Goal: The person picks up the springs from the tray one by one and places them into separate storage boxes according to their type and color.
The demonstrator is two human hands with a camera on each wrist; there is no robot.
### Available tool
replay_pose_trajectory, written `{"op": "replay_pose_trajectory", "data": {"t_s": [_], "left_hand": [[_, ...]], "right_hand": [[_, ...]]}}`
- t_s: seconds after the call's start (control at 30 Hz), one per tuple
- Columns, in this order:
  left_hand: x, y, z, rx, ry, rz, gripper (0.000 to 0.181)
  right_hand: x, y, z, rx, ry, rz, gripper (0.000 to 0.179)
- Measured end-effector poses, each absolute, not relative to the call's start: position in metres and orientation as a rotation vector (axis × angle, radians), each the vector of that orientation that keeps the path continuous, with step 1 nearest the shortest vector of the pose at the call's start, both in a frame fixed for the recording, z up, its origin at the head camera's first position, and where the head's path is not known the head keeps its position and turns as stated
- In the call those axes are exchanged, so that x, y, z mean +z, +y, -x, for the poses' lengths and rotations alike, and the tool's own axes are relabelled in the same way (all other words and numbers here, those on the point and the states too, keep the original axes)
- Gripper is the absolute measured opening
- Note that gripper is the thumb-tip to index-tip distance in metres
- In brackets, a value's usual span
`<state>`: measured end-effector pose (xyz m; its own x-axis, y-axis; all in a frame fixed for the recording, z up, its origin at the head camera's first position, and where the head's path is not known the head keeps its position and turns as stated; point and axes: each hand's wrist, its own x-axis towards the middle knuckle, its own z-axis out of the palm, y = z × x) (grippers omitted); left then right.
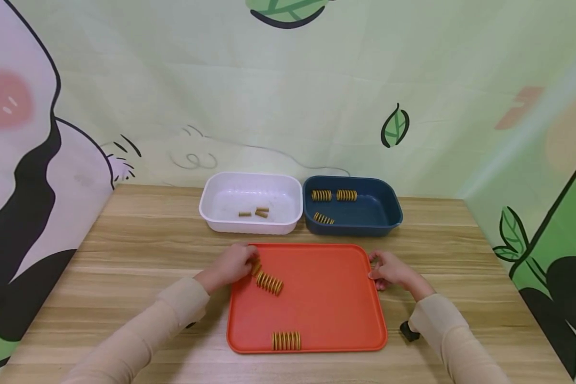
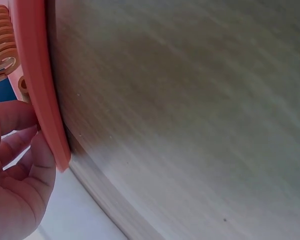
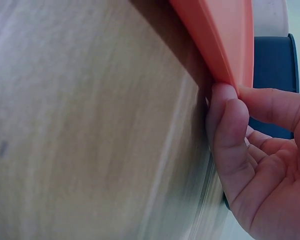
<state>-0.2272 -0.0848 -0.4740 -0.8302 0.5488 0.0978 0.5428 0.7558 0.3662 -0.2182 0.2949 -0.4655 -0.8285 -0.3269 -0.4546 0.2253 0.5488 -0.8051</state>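
At the upper left corner of an orange tray (image 1: 326,298), my left hand (image 1: 235,264) pinches at a small brass-coloured tube (image 2: 23,85), its fingertips right by the rim. The thumb and fingers hide much of the tube. Just beside these fingertips lies a yellow coil spring (image 1: 270,284). A second yellow spring (image 1: 286,341) lies by the tray's front rim. My right hand (image 1: 389,269) grips the tray's right rim near the far corner, thumb on the upper side and curled fingers beneath, as the right wrist view shows.
Behind the tray stands a white bin (image 1: 250,228) with three short brass-coloured tubes (image 1: 262,214) in it. Touching its right side is a dark blue bin (image 1: 355,230) holding three yellow springs (image 1: 346,195). A printed cloth (image 1: 288,96) hangs behind the wooden table (image 1: 437,234).
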Motion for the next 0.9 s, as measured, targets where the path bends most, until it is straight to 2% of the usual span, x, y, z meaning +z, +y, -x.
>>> {"op": "replay_pose_trajectory", "data": {"t_s": [0.33,0.9], "left_hand": [[-0.4805,-0.0829,0.2307,0.593,3.035,-0.859,0.003],[-0.4770,-0.0818,0.2334,0.640,3.075,-0.875,0.005]], "right_hand": [[-0.4661,0.2954,0.2195,-1.248,2.234,0.091,0.034],[-0.4677,0.2965,0.2195,-1.258,2.222,0.072,0.034]]}}
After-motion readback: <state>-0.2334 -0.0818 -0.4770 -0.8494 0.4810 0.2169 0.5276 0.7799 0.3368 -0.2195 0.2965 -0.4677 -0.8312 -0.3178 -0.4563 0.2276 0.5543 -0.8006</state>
